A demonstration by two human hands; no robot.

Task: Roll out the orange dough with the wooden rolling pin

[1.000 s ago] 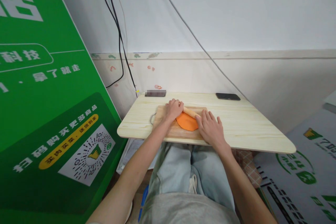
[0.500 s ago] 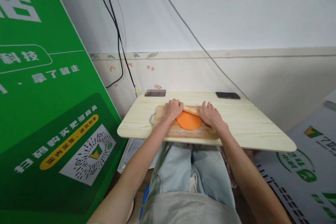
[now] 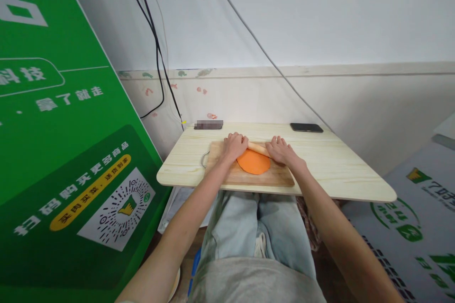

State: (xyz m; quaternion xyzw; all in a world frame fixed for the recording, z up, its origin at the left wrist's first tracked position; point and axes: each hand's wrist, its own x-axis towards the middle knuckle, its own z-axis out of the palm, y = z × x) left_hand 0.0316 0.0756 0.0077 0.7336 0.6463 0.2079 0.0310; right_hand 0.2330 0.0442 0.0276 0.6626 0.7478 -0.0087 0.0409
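A flat, rounded sheet of orange dough lies on a wooden cutting board. Across the dough's far edge rests a light wooden rolling pin. My left hand is closed over the pin's left end, fingers curled. On its right end, my right hand presses with the palm and bent fingers, which point away from me. Both hands hide the pin's ends. The board's metal handle sticks out on the left.
The board sits near the front edge of a pale wood table. Toward the wall lie a dark phone-like object, partly blurred, and a black phone. A green sign stands left, a printed white box right. Cables hang along the wall.
The right hand has shifted slightly inward on the rolling pin, its fingers closer together. The left hand keeps its hold. The whole view has shifted a little.
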